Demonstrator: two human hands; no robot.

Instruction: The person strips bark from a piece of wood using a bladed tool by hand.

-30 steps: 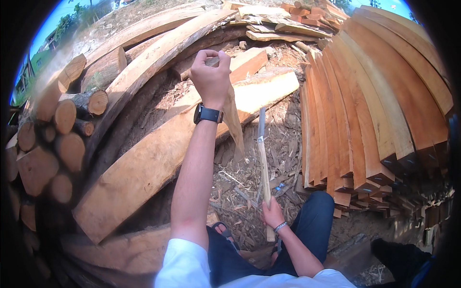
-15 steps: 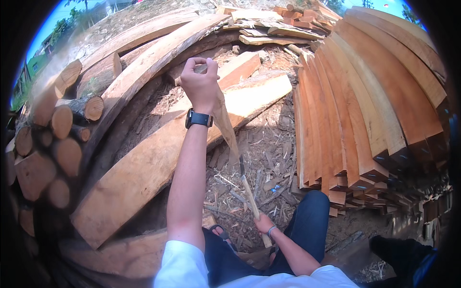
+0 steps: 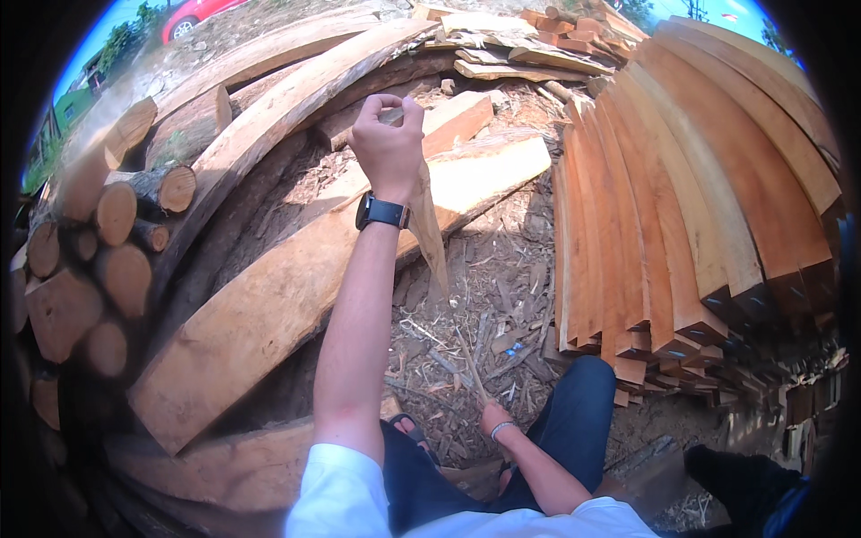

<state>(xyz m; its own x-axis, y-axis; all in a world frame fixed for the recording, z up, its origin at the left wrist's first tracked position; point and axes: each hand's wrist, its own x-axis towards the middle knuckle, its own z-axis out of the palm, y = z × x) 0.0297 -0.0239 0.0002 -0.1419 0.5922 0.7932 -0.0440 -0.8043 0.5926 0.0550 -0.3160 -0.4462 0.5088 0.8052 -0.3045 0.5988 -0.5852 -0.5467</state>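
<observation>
My left hand (image 3: 387, 148), a dark watch on its wrist, is raised in front of me with the fingers curled closed. It grips a tapered strip of wood (image 3: 429, 231) whose point hangs down toward the ground; the gripped end is hidden by the hand. Low at centre right, my right hand (image 3: 495, 418) wraps round the wooden handle (image 3: 473, 372) of a slim tool. The tool slants up toward the strip's point, with a gap between them. Its far end is thin and unclear against the wood chips. A large squared timber (image 3: 256, 332) lies behind my left forearm.
Stacked reddish beams (image 3: 664, 215) fill the right side. Cut logs (image 3: 115, 213) are piled at the left, beside a long curved slab (image 3: 296, 99). Wood chips (image 3: 502, 287) cover the ground. My bent knee (image 3: 583, 403) is close to my right hand. A red car (image 3: 193, 20) shows at the top left.
The tool's dark end met the strip's lower point before; now the tool is apart from it and looks thinner. My left hand sits slightly further right. The red car has come into view.
</observation>
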